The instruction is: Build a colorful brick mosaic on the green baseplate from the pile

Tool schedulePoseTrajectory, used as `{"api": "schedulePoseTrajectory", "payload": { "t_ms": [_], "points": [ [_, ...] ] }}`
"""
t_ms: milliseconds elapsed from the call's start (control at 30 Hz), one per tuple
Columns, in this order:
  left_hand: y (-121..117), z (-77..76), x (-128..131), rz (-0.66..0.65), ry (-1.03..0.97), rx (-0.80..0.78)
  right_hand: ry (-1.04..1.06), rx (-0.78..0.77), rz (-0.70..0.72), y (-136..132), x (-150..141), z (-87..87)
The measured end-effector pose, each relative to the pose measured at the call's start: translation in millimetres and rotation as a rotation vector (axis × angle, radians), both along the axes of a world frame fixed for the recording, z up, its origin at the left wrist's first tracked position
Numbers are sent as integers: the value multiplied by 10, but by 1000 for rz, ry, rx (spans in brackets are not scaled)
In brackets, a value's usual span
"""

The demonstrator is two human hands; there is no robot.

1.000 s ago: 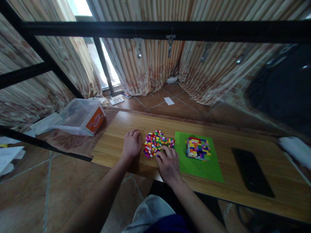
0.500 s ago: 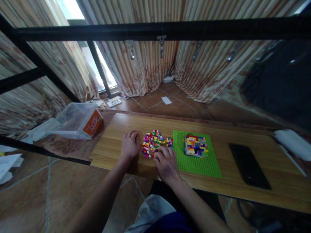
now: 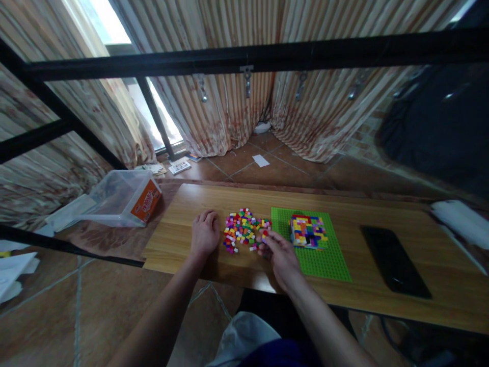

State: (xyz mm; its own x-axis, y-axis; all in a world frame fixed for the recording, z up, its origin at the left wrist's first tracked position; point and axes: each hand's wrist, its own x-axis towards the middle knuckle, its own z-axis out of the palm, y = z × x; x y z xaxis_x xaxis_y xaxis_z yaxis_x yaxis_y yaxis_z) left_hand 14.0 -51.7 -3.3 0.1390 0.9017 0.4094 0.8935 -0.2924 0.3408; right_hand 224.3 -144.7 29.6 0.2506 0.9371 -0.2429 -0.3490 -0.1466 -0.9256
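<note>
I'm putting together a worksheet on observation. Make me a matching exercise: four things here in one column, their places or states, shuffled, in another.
Things
1. Left hand
2. Loose bricks
3. Built block of bricks
4. Clear plastic bin

Places or states
A. On top of the green baseplate
B. Bears an orange label
C. Scattered in a pile
D. Fingers curled, on the wooden tabletop

Pairs: 1-D, 2-C, 3-A, 4-B

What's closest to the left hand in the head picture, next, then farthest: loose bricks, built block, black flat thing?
From the left hand:
1. Loose bricks, just right of it.
2. Built block, on the green board.
3. Black flat thing, right of the green board.
</note>
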Motion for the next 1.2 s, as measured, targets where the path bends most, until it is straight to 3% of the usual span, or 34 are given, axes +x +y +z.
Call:
{"api": "schedulePoseTrajectory", "payload": {
  "t_ms": [67, 133, 300, 600, 833, 967, 1100, 1200],
  "points": [
    [1, 0, -1, 2, 4, 5, 266, -76, 9, 5, 18, 35],
    [1, -2, -3, 5, 3, 10, 396, -110, 30, 1, 41, 68],
    [4, -6, -9, 4, 4, 7, 424, -108, 40, -13, 53, 82],
    [11, -9, -6, 0, 14, 6, 119, -49, 30, 31, -1, 37],
    [12, -17, -12, 7, 8, 16, -563, 27, 111, 198, 88, -104],
    [15, -21, -14, 8, -1, 17, -814, 95, 148, 254, 88, -78],
    [10, -17, -8, 17, -8, 9, -754, 53, 140, 233, 79, -32],
    [7, -11, -7, 15, -11, 2, -440, 3, 150, 171, 86, 12]
  ]
}}
